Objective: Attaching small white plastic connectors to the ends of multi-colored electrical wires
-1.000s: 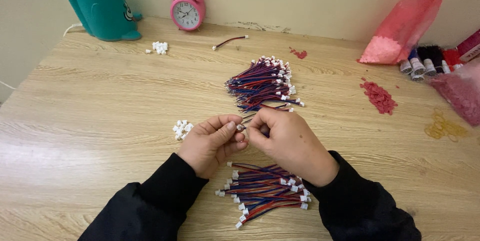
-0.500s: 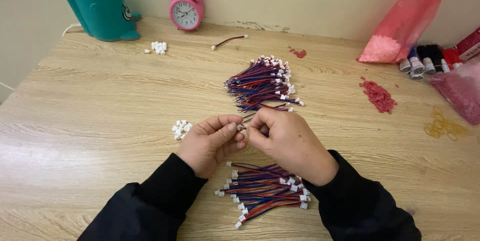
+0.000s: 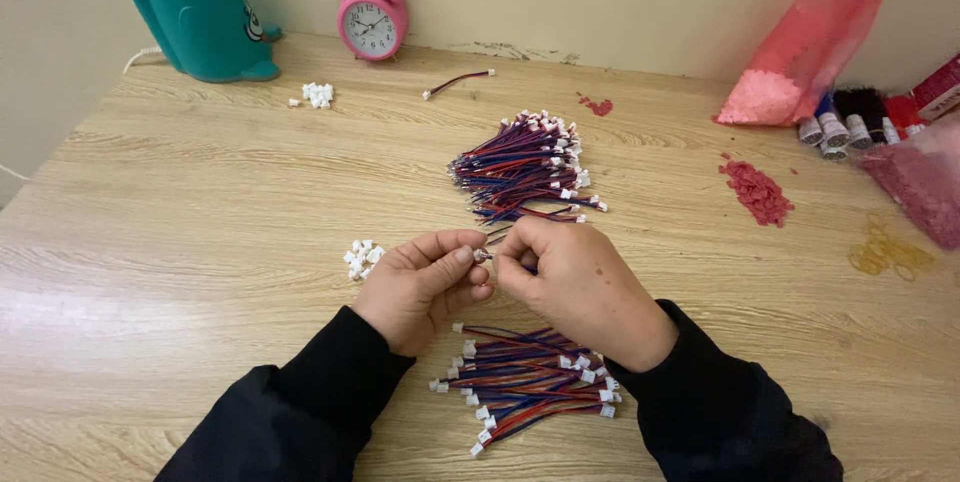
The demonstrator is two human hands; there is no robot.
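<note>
from the head view we see our left hand (image 3: 425,287) and right hand (image 3: 580,287) drawn close together above the pale wood-grain table (image 3: 200,232), fingertips nearly meeting. the left hand pinches a tiny white plastic connector (image 3: 481,255) between thumb and forefinger; the right hand is closed around the thin red-and-blue wire lead (image 3: 500,234) that runs back toward the far bundle of red, blue and black wires with white plugs (image 3: 525,164). whether the lead is already seated in the connector we cannot tell, since the fingers cover the joint. a second, finished-looking bundle of the same wires (image 3: 530,382) lies just under our wrists, and a small heap of loose white connectors (image 3: 362,258) sits just left of the left hand.

to do this step well, we judge it best to keep the connector square to the wire ends, hold the lead close to its tip so it does not buckle, and press straight in rather than at an angle.

farther off stand a teal whale-shaped holder (image 3: 205,27) and a pink twin-bell alarm clock (image 3: 371,17).
</note>
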